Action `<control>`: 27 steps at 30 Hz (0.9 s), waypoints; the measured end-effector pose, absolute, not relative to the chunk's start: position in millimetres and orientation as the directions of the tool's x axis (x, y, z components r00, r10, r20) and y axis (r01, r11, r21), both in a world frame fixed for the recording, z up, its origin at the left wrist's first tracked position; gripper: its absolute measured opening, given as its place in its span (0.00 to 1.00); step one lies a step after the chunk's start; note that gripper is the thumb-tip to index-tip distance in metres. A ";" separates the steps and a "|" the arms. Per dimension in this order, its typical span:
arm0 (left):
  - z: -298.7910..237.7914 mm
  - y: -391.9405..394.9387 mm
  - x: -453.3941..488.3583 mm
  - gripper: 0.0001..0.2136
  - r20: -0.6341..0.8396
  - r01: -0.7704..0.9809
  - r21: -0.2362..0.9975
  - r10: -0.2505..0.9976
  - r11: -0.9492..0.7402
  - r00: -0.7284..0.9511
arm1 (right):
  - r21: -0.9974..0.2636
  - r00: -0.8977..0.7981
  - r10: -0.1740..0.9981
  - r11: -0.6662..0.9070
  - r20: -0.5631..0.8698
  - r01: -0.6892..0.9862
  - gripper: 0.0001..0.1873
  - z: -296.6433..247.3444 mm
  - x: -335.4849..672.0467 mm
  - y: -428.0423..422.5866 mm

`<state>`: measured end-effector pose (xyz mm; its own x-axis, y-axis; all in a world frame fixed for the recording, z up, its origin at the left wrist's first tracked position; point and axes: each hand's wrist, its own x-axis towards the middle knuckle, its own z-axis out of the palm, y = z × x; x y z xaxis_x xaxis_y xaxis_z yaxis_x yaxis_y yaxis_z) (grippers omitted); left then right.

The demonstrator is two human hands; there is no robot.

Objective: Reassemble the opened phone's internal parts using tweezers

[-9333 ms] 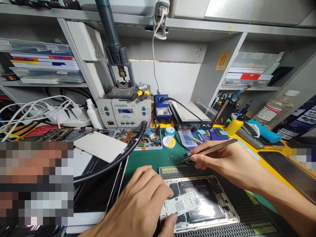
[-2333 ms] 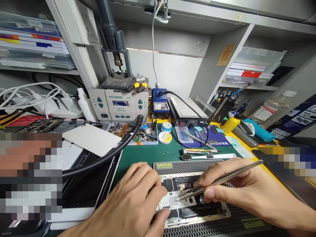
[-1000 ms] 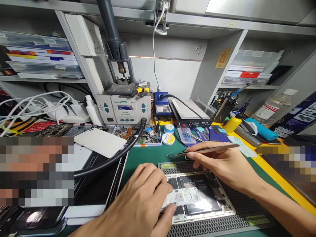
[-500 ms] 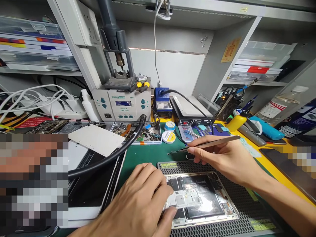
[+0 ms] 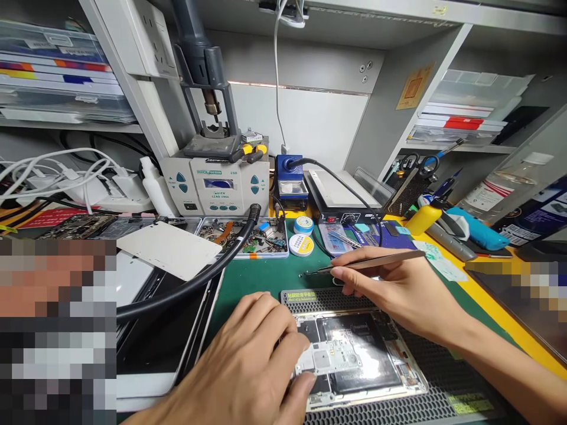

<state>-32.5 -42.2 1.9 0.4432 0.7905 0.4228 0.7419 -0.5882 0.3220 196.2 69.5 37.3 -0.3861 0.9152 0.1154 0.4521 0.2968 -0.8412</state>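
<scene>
An opened phone [image 5: 363,354], its battery and a silvery inner bracket [image 5: 325,357] exposed, lies on a black perforated anti-slip pad [image 5: 363,412]. My left hand [image 5: 248,360] grips the phone's left end, fingers bent over the far side and thumb on the near side, hiding that end. In my right hand [image 5: 390,280] is a pair of tweezers [image 5: 376,261], pinched between thumb and fingers. The tweezers point left, their tips low over the green mat [image 5: 261,276] beside tiny dark bits, perhaps screws [image 5: 301,275]. Whether the tips touch one is too small to tell.
A hot-air station [image 5: 217,186] stands behind, its black hose [image 5: 208,277] arching over the left side. A parts tray [image 5: 248,254], round tins [image 5: 302,244], a soldering station [image 5: 290,183] and a heating plate [image 5: 345,203] line the back. A yellow bottle [image 5: 420,221] is at right.
My right hand with the tweezers has shifted slightly left, bringing the tips nearer the tiny bits on the mat. My left hand stays on the phone. The view has moved a little.
</scene>
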 end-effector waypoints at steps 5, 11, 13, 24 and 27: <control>3.1 -41.9 -34.4 0.08 0.417 0.751 0.320 0.797 -0.578 0.436 | -0.863 -0.378 0.919 0.279 0.113 0.422 0.11 37.2 196.0 68.4; 3.5 -41.7 -34.8 0.06 0.413 0.748 0.316 0.794 -0.584 0.446 | -0.935 -0.354 0.933 0.177 0.060 0.309 0.13 46.2 199.6 69.7; 4.3 -41.8 -34.5 0.04 0.435 0.759 0.288 0.786 -0.584 0.439 | -0.958 -0.378 0.926 0.099 -0.010 0.268 0.13 54.9 205.3 70.2; 6.7 -35.9 -30.2 0.05 0.463 0.762 0.224 0.754 -0.608 0.465 | -0.907 -0.569 0.708 -0.289 -0.419 0.307 0.10 64.0 217.4 58.1; 7.9 -39.5 -32.5 0.03 0.432 0.756 0.269 0.776 -0.596 0.458 | -0.902 -0.551 0.717 -0.302 -0.427 0.307 0.09 63.9 212.8 58.0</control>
<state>-32.5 -39.5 7.9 0.4584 0.7765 0.4324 0.7564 -0.5963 0.2689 212.8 58.0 63.9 -0.5506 0.7170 -0.4275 0.3068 -0.3025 -0.9025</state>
